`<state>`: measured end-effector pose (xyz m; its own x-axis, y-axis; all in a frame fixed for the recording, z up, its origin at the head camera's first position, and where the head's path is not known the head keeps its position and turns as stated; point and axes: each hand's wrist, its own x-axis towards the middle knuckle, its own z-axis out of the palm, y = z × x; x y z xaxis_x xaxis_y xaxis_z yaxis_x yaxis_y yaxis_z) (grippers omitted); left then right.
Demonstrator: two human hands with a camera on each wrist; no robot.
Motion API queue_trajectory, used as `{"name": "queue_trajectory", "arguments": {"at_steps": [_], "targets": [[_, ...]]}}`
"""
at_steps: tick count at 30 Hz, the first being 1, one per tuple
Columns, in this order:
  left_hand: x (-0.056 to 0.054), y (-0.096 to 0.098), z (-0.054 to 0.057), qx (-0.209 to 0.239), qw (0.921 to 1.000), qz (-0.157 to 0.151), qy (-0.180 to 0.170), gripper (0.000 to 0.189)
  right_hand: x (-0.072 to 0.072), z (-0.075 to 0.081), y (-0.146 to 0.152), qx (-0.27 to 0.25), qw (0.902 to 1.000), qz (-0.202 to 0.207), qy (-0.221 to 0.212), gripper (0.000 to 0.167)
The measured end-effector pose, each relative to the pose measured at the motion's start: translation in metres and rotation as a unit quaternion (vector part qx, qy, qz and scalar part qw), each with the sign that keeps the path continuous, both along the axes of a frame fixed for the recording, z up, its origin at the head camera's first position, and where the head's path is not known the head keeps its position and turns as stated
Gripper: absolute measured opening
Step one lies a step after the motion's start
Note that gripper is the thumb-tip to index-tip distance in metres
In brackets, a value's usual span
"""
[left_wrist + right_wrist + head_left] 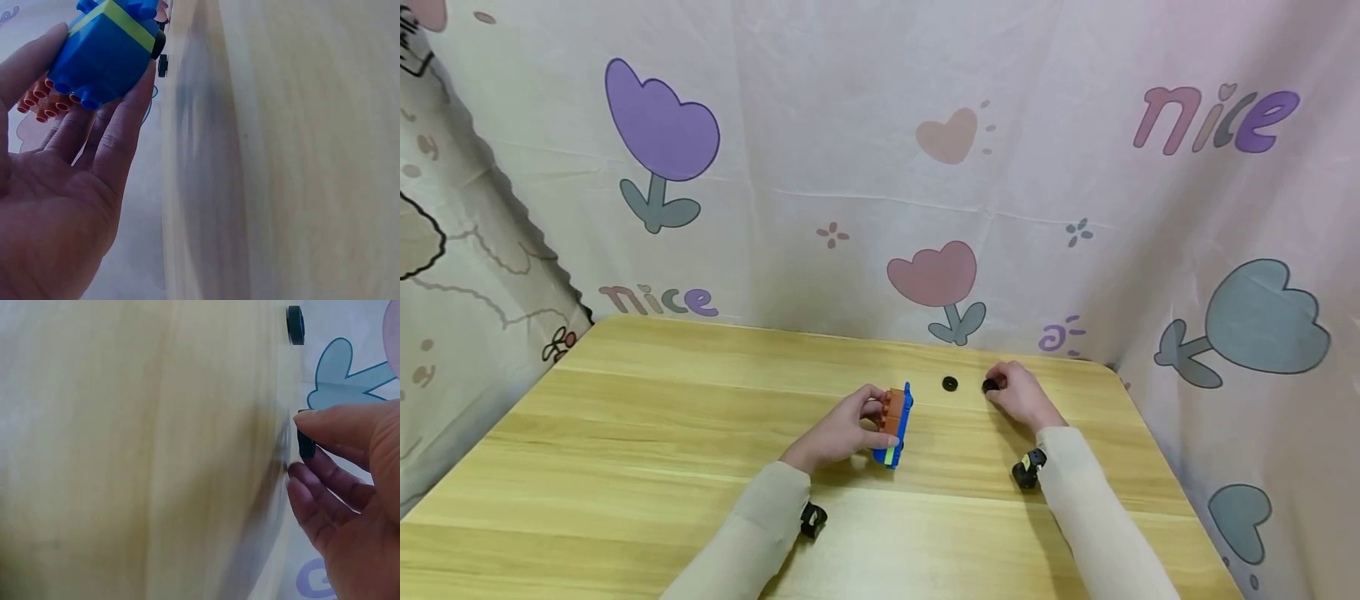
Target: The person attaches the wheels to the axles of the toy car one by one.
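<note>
A toy car of blue and orange building blocks, with a yellow-green stripe, is tilted on its side in my left hand. Thumb and fingers grip it from opposite sides; in the left wrist view the blue end of the car and its orange studs face the camera. My right hand, farther back on the right, pinches a small black toy tyre between thumb and fingers. A second black tyre lies on the table between the car and the right hand.
The wooden table reaches back to a patterned cloth hanging behind it. More cloth hangs at the left and right sides. A black wrist camera is strapped to each sleeve.
</note>
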<state>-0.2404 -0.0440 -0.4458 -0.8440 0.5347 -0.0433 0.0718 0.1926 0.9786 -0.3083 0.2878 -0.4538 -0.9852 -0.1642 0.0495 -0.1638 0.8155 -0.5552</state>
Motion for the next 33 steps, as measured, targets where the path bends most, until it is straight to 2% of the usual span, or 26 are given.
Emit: {"name": "queue_trajectory", "arguments": {"at_steps": [17, 26, 33], "targets": [[-0.001, 0.001, -0.001, -0.001, 0.9999, 0.016, -0.005, 0.054, 0.011, 0.001, 0.003, -0.020, 0.9997, 0.012, 0.007, 0.029], [-0.001, 0.003, 0.001, 0.020, 0.9996, 0.017, -0.014, 0.065, 0.020, 0.006, 0.001, -0.032, 0.9993, 0.010, 0.018, 0.029], [-0.001, 0.002, 0.001, 0.030, 0.9994, 0.014, -0.005, 0.074, 0.028, 0.005, 0.001, -0.045, 0.9985, 0.019, 0.023, 0.031]]}}
